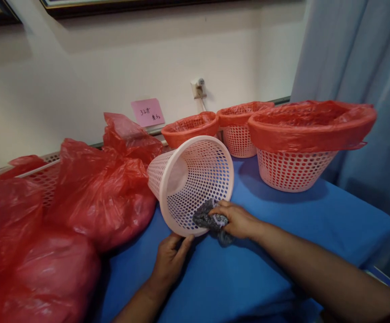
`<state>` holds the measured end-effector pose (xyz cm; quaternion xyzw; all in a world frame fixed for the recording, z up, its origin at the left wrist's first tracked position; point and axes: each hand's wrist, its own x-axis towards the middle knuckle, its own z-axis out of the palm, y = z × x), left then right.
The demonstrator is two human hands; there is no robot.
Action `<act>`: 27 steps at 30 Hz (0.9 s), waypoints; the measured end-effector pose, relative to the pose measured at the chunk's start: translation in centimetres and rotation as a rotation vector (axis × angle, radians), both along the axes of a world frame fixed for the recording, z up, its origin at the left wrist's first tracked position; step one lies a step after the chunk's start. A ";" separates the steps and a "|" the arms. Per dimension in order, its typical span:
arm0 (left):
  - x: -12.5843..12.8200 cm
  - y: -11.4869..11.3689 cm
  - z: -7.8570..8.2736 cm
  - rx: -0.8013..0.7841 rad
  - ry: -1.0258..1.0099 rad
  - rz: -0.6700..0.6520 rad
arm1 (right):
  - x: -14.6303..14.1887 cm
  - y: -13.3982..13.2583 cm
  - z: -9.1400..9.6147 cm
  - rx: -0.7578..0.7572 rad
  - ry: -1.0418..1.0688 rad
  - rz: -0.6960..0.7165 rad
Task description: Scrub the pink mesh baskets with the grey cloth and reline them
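Pale pink basket [188,186] lies tipped between the desk's [249,278] front and back edges, long axis slanting rearward-left from the left hand [171,258], whose fingers grasp its lower rim, and the equally near right hand [238,220], clenching a gray cloth [203,216].

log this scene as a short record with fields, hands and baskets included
left grip: against the lower rim of a pale basket
right grip: holding a dark cloth at that rim
basket pose: tipped over, opening facing the camera
lined baskets: three upright, behind and right
left side: bulging red bags
support: blue surface
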<state>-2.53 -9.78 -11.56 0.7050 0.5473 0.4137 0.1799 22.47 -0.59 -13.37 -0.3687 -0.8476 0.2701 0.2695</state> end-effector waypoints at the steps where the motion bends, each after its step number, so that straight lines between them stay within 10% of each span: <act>1: -0.2 -0.1 0.3 0.066 -0.007 0.050 | 0.6 0.4 0.5 0.036 -0.072 -0.112; 6: -0.8 -1.0 1.8 0.246 -0.001 0.139 | 3.1 2.4 2.3 0.194 -0.252 -0.560; 15: 0.6 -0.1 0.1 -0.084 0.034 -0.072 | -0.5 -0.2 -0.1 -0.077 0.069 0.118; 23: -0.4 -0.8 1.3 0.129 -0.007 0.089 | 2.7 2.4 1.3 0.148 -0.164 -0.448; 27: 0.2 -0.6 0.8 0.043 -0.017 0.017 | 1.8 1.5 1.0 0.093 -0.155 -0.293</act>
